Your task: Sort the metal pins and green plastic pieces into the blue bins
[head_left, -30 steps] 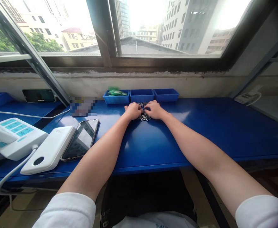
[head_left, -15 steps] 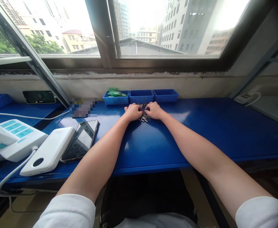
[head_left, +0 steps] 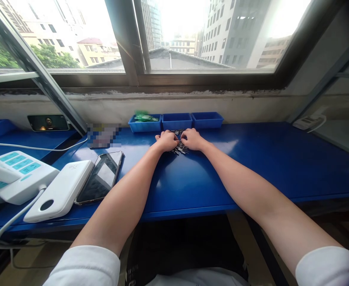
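A pile of small dark and silvery metal pieces [head_left: 180,148] lies on the blue table [head_left: 189,182], just in front of the blue bins. At the pile's left side is my left hand [head_left: 167,140], its fingers curled in among the pieces. My right hand [head_left: 191,139] touches the pile from the right, fingers bent and closed too. A narrow gap parts the two hands. What either one pinches is too small and hidden to make out.
Behind the hands stand three joined blue bins [head_left: 177,120]; the left one holds a green plastic bag [head_left: 144,116]. To the left lie a phone [head_left: 100,176], a white power bank [head_left: 59,190] and a power strip [head_left: 19,172] with cables. Another phone [head_left: 48,122] leans farther back.
Both hands stay at the pile with hardly any movement. The picture on the far phone's screen has changed.
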Available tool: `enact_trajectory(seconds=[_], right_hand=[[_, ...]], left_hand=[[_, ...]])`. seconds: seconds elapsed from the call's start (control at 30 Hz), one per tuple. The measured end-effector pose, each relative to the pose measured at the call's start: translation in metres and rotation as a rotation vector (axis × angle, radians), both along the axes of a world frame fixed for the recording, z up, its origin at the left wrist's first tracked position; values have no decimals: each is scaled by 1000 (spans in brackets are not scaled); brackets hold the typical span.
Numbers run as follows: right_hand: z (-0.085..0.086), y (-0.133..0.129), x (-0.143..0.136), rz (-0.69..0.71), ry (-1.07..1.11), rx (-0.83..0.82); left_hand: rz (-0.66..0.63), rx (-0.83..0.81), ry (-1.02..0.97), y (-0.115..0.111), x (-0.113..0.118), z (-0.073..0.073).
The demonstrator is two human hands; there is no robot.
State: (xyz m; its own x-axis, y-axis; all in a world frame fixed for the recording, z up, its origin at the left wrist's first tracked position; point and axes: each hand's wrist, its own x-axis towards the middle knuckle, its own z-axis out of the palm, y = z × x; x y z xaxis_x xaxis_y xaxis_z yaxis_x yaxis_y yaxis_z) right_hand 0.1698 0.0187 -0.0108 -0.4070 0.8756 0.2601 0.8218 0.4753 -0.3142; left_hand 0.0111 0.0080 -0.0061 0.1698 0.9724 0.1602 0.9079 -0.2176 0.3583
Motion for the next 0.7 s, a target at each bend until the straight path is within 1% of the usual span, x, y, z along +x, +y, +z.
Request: enact_trajectory(seconds=[0.2,0.37,0.53,0.7], right_hand=[[-2,0,3,93,87,40],[2,-2,6,148,212,67],[8,-5,5,118,395,28],[8,-4,5,61,473,48]], left_hand=[[-20,47,-14,0,-2,-2],[-7,126,-61,0,-2,-1],[-18,177,-141,-3,-1,3],[-137,245,-266,-10,-4,7]])
